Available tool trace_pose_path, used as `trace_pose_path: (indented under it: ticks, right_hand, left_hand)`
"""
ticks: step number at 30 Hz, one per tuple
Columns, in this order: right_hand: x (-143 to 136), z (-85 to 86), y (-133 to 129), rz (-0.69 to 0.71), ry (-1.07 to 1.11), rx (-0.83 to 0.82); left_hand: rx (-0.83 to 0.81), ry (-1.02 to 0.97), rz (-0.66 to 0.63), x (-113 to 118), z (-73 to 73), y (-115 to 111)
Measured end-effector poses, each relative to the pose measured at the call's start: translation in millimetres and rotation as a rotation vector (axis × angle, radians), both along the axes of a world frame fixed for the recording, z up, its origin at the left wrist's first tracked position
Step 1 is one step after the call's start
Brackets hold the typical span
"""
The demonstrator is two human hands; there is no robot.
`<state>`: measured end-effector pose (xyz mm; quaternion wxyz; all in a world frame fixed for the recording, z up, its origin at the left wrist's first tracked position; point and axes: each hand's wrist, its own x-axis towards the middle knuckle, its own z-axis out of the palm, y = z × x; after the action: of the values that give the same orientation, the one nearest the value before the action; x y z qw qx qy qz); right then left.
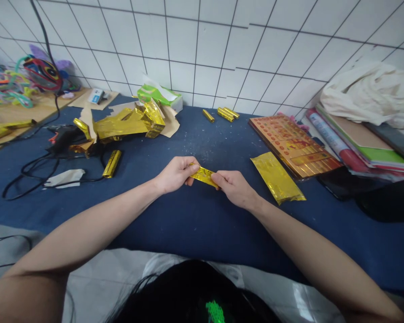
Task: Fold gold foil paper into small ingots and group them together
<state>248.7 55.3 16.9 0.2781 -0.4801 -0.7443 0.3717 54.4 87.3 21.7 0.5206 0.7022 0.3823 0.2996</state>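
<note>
Between my two hands stretches a narrow strip of shiny gold foil paper (204, 175), held just above the blue tablecloth (191, 215). My left hand (177, 174) is closed on its left end, the thumb pressed on top. At the right end, my right hand (234, 186) pinches the foil with thumb and fingers; the fingers underneath are partly hidden. To the right lies a flat stack of gold foil sheets (278, 178). A rolled gold foil tube (112, 164) rests on the cloth to the left.
Several gold rolls (226, 114) lie near the tiled wall (215, 54). Crumpled gold foil (124, 124) and a green tissue pack (155, 95) are at back left, by a black cable (23, 170). An orange-gold printed pack (292, 146) and stacked books (366, 139) stand right.
</note>
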Motion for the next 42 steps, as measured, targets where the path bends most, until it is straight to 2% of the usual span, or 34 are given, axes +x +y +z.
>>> trace_pose_path:
  ticks: [6,8,11,15,18,21,26,29,34,42]
  right_hand:
    - [1,-1.2,1,-0.073,0.101,-0.025]
    - [1,-1.5,2,-0.114,0.170,-0.078]
    - [1,-1.7,4,-0.136,0.332,-0.264]
    - [0,0.4,5,-0.059,0.450,-0.563]
    - [0,2.8,4,-0.007,0.478,-0.659]
    - [0,2.9,4,-0.029,0.410,-0.566]
    - [0,-1.7,4,-0.117,0.163,-0.213]
    - [0,-3.5,3,-0.109,0.089,-0.109]
    - [0,-4.4,1,-0.119,0.003,0.033]
    - [0,-3.5,0,-0.075,0.022,-0.046]
  left_hand:
    - [0.044,-0.042,0.105,-6,2.5,7]
    - [0.049,-0.045,0.106,-6,2.6,8]
    - [0.104,-0.019,0.095,-4,1.3,5]
    - [0.342,0.088,0.096,-1,-0.5,-3]
    - [0.458,0.124,0.081,0,0.8,-7]
    - [0.374,0.107,0.063,0,2.9,-8]
    - [-0.042,-0.004,-0.027,3,0.4,-3]
    - [-0.158,-0.043,-0.024,4,-2.5,0]
    - [-0.244,-0.074,-0.005,4,-1.9,-1]
    - [-0.149,-0.075,0.063,7,-0.2,-3]
